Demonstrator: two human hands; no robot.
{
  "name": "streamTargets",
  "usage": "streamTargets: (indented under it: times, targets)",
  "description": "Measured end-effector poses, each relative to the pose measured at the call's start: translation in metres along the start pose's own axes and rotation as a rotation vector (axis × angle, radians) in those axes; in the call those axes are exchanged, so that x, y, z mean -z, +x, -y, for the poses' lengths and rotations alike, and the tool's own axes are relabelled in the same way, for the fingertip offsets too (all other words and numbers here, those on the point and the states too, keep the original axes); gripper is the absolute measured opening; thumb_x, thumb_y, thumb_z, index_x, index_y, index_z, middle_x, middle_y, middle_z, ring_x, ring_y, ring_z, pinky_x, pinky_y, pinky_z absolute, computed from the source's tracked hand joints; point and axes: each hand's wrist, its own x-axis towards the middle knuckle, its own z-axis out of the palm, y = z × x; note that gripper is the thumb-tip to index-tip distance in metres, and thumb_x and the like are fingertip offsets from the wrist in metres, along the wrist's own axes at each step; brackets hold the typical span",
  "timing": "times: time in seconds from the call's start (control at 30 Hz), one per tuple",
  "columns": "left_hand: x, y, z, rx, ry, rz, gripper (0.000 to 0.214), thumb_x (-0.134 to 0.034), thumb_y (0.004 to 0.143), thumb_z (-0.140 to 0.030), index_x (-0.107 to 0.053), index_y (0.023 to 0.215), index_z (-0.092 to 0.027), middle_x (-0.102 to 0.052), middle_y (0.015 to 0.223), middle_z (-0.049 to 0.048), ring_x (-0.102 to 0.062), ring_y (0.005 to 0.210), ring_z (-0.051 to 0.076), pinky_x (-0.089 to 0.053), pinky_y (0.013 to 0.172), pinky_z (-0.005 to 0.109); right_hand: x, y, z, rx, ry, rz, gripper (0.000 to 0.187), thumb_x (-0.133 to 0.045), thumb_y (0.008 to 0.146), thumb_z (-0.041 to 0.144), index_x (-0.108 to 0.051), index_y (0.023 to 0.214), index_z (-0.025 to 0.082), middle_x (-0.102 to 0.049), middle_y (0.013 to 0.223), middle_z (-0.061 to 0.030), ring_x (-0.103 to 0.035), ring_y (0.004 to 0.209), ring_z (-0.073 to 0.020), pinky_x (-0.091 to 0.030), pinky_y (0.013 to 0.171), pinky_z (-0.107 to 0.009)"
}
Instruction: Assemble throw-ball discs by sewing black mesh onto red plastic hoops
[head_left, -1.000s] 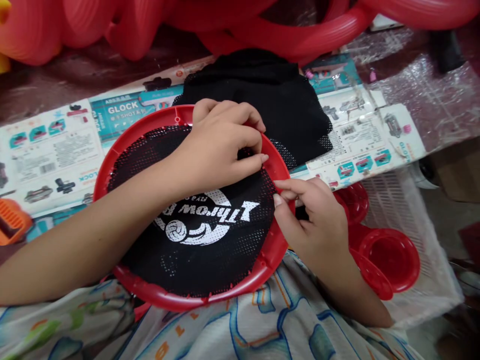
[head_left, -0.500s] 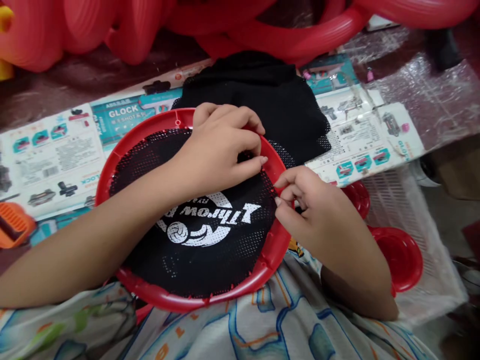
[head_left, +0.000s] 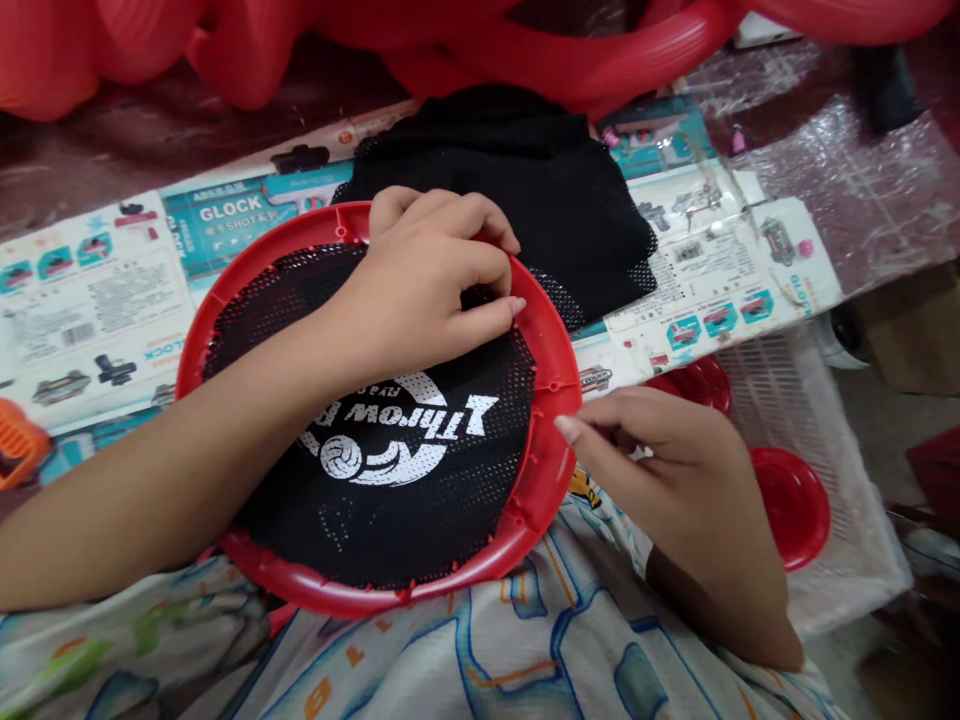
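Left hand (head_left: 435, 275) curls over the red ring (head_left: 553, 435), right hand (head_left: 667, 465) nearly pinched at its edge; what either grip holds, I can't tell! Black mesh (head_left: 420, 535) lies left of the right.

Pale garment (head_left: 420, 675), patterned blue and orange

Round red plastic frame (head_left: 555, 350): one solid red. Round black mesh fabric (head_left: 457, 515): dotted perforations, white lettering (head_left: 409, 418) and ball emblem (head_left: 341, 457). Flat printed cardboard (head_left: 225, 225): white and teal. Pale cloth garment (head_left: 495, 650): blue outlines, orange and green patches.
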Motion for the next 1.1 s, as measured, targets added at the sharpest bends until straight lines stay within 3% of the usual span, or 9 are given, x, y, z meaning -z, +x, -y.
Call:
streamTargets:
  times: [0.13, 0.33, 0.57, 0.73, 0.9, 1.1]
  targets:
    - [0.001, 0.001, 0.0, 0.012, 0.01, -0.012, 0.028, -0.054, 0.086, -0.044, -0.066, 0.07, -0.024, -0.065, 0.114, 0.0055, -0.057, 0.107, 0.029, -0.034, 0.1, 0.055, -0.009, -0.008, 0.005, 0.122, -0.087, 0.009, 0.011, -0.062, 0.089, 0.022, -0.068, 0.08, 0.019, -0.068, 0.072, 0.001, -0.061, 0.069, -0.0135, -0.047, 0.067, -0.028]
    - [0.0, -0.001, -0.004, 0.018, 0.014, -0.026, 0.028, -0.054, 0.087, -0.043, -0.066, 0.07, -0.023, -0.066, 0.115, 0.0054, -0.056, 0.108, 0.028, -0.034, 0.1, 0.055, -0.025, -0.013, 0.007, 0.227, -0.211, -0.122, 0.012, -0.065, 0.089, 0.027, -0.067, 0.084, 0.016, -0.067, 0.079, -0.0041, -0.059, 0.076, -0.0169, -0.05, 0.072, -0.033]
    - [0.0, 0.0, -0.001, -0.001, 0.006, -0.018, 0.028, -0.053, 0.088, -0.042, -0.068, 0.072, -0.024, -0.066, 0.114, 0.0055, -0.056, 0.107, 0.028, -0.036, 0.1, 0.055, -0.008, -0.009, 0.011, 0.398, -0.384, 0.1, 0.024, -0.068, 0.086, 0.041, -0.07, 0.094, 0.018, -0.062, 0.091, -0.0066, -0.055, 0.088, -0.0251, -0.044, 0.08, -0.044]
    - [-0.001, 0.0, 0.001, 0.003, -0.013, -0.043, 0.027, -0.053, 0.086, -0.041, -0.068, 0.071, -0.023, -0.066, 0.113, 0.0055, -0.056, 0.107, 0.028, -0.037, 0.1, 0.055, 0.005, 0.003, 0.02, 0.452, -0.451, 0.179, 0.018, -0.054, 0.092, 0.02, -0.069, 0.102, 0.017, -0.063, 0.104, -0.0094, -0.056, 0.098, -0.0278, -0.046, 0.083, -0.047]
    - [-0.001, 0.0, 0.0, 0.003, -0.007, -0.061, 0.025, -0.051, 0.084, -0.037, -0.066, 0.07, -0.024, -0.067, 0.112, 0.0047, -0.056, 0.108, 0.028, -0.035, 0.102, 0.057, 0.007, 0.012, 0.022, 0.666, -0.527, 0.41, 0.02, -0.049, 0.091, 0.014, -0.067, 0.083, 0.017, -0.068, 0.11, -0.0093, -0.057, 0.114, -0.0333, -0.048, 0.093, -0.052]
    - [-0.002, 0.0, 0.0, 0.011, -0.018, -0.088, 0.024, -0.052, 0.083, -0.036, -0.063, 0.067, -0.023, -0.067, 0.11, 0.0043, -0.056, 0.108, 0.028, -0.035, 0.103, 0.055, 0.006, 0.016, 0.017, 0.707, -0.517, 0.447, 0.017, -0.05, 0.086, 0.012, -0.066, 0.08, 0.017, -0.066, 0.124, -0.0134, -0.056, 0.121, -0.0402, -0.048, 0.094, -0.063]
